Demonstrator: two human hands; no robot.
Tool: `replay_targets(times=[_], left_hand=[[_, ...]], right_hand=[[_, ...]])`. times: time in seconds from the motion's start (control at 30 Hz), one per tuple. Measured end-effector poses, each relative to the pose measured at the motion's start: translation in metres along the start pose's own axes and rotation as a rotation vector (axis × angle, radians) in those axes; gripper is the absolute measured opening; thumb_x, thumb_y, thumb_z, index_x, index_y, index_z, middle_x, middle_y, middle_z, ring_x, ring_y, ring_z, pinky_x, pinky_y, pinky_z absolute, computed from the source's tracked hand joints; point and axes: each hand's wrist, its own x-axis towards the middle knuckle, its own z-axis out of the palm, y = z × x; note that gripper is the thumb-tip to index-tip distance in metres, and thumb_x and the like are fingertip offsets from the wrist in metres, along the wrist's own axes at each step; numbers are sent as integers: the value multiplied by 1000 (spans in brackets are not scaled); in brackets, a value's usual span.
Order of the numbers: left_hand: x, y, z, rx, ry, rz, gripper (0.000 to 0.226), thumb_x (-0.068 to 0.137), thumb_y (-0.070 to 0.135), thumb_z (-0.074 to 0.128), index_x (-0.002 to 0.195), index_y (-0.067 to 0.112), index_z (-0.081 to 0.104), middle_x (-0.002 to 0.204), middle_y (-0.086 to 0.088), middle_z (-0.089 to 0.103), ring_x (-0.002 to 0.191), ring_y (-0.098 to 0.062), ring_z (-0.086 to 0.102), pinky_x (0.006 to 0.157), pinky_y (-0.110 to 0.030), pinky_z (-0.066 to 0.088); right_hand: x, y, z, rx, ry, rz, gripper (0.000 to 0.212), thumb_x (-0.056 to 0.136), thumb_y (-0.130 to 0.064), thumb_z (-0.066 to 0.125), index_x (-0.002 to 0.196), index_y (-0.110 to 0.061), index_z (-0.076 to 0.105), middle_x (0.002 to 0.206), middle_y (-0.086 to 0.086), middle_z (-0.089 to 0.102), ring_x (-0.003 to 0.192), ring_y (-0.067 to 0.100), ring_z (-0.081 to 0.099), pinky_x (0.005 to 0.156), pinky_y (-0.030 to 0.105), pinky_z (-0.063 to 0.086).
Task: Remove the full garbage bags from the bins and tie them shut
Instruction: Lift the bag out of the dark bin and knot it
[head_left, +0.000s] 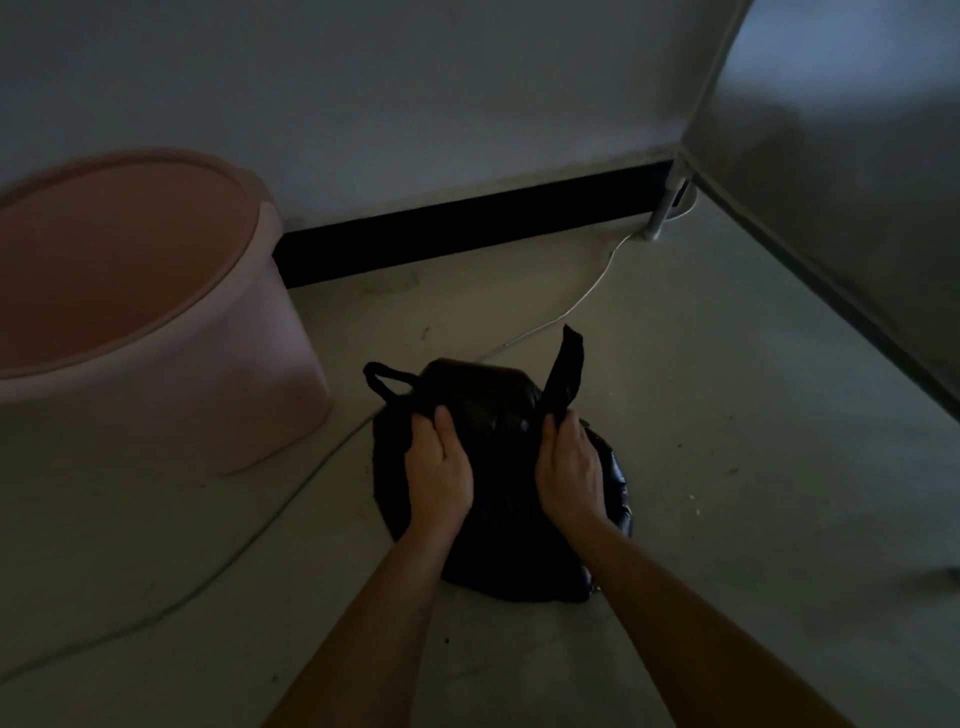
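Note:
A full black garbage bag (498, 499) sits on the pale floor in the middle of the view. My left hand (439, 470) grips the bag's left handle loop, which sticks out to the left. My right hand (569, 467) grips the right handle strip, which stands up above my fingers. Both hands rest on top of the bag, a short way apart. A pink bin (171, 358) stands on the floor to the left of the bag, and I see no bag inside it.
A white cable (582, 304) runs across the floor behind the bag toward the wall and continues left past the bin. A wall with a black baseboard (467, 228) lies behind. A grey panel with a white leg (662, 208) stands at the right.

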Motion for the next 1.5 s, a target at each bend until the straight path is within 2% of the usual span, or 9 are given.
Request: replay_targets(times=[0.13, 0.27, 0.43, 0.57, 0.7, 0.9, 1.23, 1.33, 1.5], left_hand=[[0, -9, 5, 20, -74, -22, 41, 108, 29, 31, 133, 3, 50, 101, 12, 53, 97, -9, 53, 67, 2, 33], [4, -20, 7, 34, -95, -71, 44, 108, 32, 30, 141, 6, 44, 133, -12, 57, 123, -25, 54, 92, -17, 32], [4, -13, 1, -1, -86, -100, 47, 107, 34, 34, 144, 6, 43, 141, -12, 53, 132, -28, 50, 96, -18, 32], [3, 6, -8, -97, 3, -71, 39, 105, 40, 41, 124, 12, 61, 113, -4, 68, 108, -20, 63, 89, -25, 44], [10, 44, -18, -466, 109, -98, 34, 107, 35, 38, 91, 17, 61, 55, 10, 56, 65, -12, 61, 77, -32, 52], [25, 72, -35, -1153, 124, -285, 33, 108, 25, 35, 82, 11, 50, 58, 0, 46, 59, -17, 49, 71, -35, 51], [5, 72, -63, -396, -393, -90, 14, 98, 5, 55, 110, 9, 52, 67, -3, 50, 55, -12, 52, 56, -25, 48], [4, 71, -65, -387, -419, -30, 25, 94, 5, 64, 113, 18, 57, 66, 4, 61, 58, -6, 63, 55, -19, 50], [7, 68, -63, -505, -400, -167, 30, 88, 20, 75, 115, 9, 67, 105, -13, 75, 95, -30, 73, 82, -38, 58]], right_hand=[[6, 5, 4, -62, -22, -31, 20, 107, -26, 35, 93, -14, 43, 83, 1, 49, 69, 18, 47, 61, 33, 34], [8, 8, 4, -96, -56, -71, 20, 107, -23, 36, 89, -18, 39, 77, -4, 44, 64, 13, 45, 62, 30, 32], [7, 4, -3, -52, -72, -58, 24, 107, -24, 36, 95, -8, 48, 89, 2, 48, 78, 23, 51, 66, 32, 32], [4, -15, -18, 72, -23, 16, 32, 108, -31, 32, 103, -6, 50, 100, 6, 47, 85, 23, 48, 75, 32, 35], [17, -51, -35, 299, 151, 106, 29, 108, -28, 30, 98, -9, 48, 96, 7, 51, 88, 19, 51, 76, 29, 35], [31, -67, -42, 279, 214, 106, 33, 108, -30, 28, 87, -13, 46, 88, 7, 52, 79, 19, 50, 72, 34, 38], [37, -57, -87, -358, -320, -396, 17, 107, -23, 37, 106, -9, 47, 84, 13, 57, 73, 30, 54, 64, 34, 34], [34, -67, -85, -403, -400, -482, 24, 107, -28, 38, 111, -7, 50, 103, 18, 64, 89, 34, 60, 68, 34, 34], [27, -74, -78, -420, -458, -543, 31, 106, -32, 41, 122, -10, 56, 115, 13, 66, 102, 32, 62, 78, 35, 43]])
